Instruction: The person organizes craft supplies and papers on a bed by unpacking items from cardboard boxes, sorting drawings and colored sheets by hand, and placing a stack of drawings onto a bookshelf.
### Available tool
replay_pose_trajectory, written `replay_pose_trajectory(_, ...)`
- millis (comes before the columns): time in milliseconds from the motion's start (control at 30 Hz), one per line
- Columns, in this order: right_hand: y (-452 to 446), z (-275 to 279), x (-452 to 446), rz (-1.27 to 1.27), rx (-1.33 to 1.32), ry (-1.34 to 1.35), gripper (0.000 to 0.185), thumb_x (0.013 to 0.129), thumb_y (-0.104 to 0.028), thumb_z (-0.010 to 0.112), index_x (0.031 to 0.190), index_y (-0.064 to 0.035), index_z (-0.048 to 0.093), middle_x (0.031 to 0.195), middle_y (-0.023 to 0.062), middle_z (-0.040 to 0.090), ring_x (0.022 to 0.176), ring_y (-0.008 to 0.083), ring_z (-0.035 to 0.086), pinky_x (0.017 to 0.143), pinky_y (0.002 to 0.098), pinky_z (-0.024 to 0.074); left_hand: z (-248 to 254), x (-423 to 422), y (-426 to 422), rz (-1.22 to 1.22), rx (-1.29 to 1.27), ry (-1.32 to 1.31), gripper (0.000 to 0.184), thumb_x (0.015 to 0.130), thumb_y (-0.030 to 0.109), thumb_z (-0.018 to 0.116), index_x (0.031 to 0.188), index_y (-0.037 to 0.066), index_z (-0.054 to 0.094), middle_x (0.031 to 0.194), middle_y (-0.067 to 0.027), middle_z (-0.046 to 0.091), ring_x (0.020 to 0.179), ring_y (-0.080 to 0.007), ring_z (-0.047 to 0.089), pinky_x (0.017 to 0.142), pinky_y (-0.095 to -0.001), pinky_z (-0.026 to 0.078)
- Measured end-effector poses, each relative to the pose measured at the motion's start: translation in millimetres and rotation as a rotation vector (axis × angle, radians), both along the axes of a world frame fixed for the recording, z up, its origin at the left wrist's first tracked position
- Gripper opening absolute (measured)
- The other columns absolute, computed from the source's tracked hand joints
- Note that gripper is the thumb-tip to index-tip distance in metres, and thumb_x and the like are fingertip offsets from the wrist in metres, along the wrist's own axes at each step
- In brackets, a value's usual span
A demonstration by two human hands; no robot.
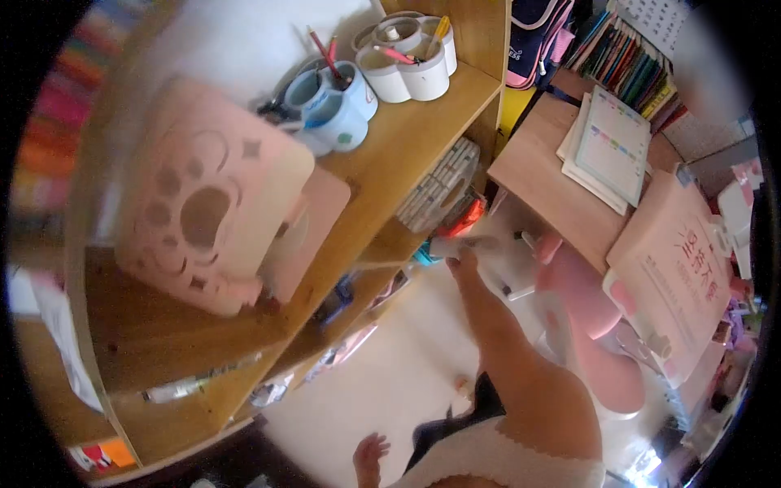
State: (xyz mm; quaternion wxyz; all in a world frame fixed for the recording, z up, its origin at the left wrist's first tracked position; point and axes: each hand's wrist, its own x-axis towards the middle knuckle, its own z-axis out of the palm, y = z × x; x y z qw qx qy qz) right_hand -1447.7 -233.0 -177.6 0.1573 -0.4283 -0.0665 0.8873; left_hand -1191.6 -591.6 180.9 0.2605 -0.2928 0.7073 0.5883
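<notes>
My right hand (464, 259) is stretched out to the lower shelf openings, its fingers closed round a pale, blurred object (445, 247) that I cannot make out. Beside it are an orange-red item (466, 218) and a turquoise item (424, 254) at the shelf's edge. My left hand (373, 454) is low in the view, fingers apart and holding nothing, above the pale floor (358, 407).
On the wooden shelf (399, 130) stand a pink paw-print holder (236, 187), a blue pencil cup (346, 122) and a white organizer (415, 80). Right are a desk (529, 171) with papers (614, 142), a pink chair (582, 297) and a large printed bag (679, 268).
</notes>
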Motion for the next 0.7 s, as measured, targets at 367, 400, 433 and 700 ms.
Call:
replay_pose_trajectory(367,-83,-8,-57,0.557,0.15,0.004,0.059,0.079,-0.03,0.059,0.129,-0.0107,0.033,0.119,0.0054,0.048,0.104,0.0191,0.048,0.083,0.0416,0.0441,-20,-61,-39,-0.173,-0.116,-0.036,0.048,0.087,0.034,0.052,0.121,0.001,0.044,0.11,-0.0137,0.056,0.091,-0.0223,0.059,0.074,-0.0319,0.048)
replay_pose_trajectory(400,-80,-2,-43,0.515,0.282,0.098,0.054,0.081,-0.028,0.056,0.126,-0.0072,0.036,0.112,0.0063,0.052,0.1,0.0197,0.051,0.075,0.0401,0.0485,-21,-66,-38,-0.229,-0.1,-0.027,0.049,0.087,0.034,0.052,0.122,0.001,0.044,0.111,-0.0138,0.055,0.091,-0.0225,0.059,0.075,-0.0322,0.048)
replay_pose_trajectory(433,-79,-16,-29,0.529,0.308,0.136,0.053,0.082,-0.03,0.054,0.126,-0.0073,0.035,0.112,0.0078,0.052,0.096,0.0207,0.053,0.073,0.0398,0.0492,-20,-72,-34,-0.278,-0.117,-0.038,0.051,0.086,0.034,0.053,0.123,0.001,0.042,0.111,-0.0136,0.055,0.092,-0.0233,0.058,0.076,-0.0329,0.048)
replay_pose_trajectory(700,-90,-34,232,0.442,0.228,-0.296,0.037,0.085,-0.035,0.045,0.107,-0.0058,0.05,0.089,0.01,0.055,0.068,0.0206,0.054,0.054,0.034,0.0465,-116,-135,-131,-0.784,-0.076,0.183,0.018,0.087,0.011,0.05,0.098,0.0,0.058,0.094,-0.0084,0.06,0.083,-0.0131,0.057,0.073,-0.0264,0.047)
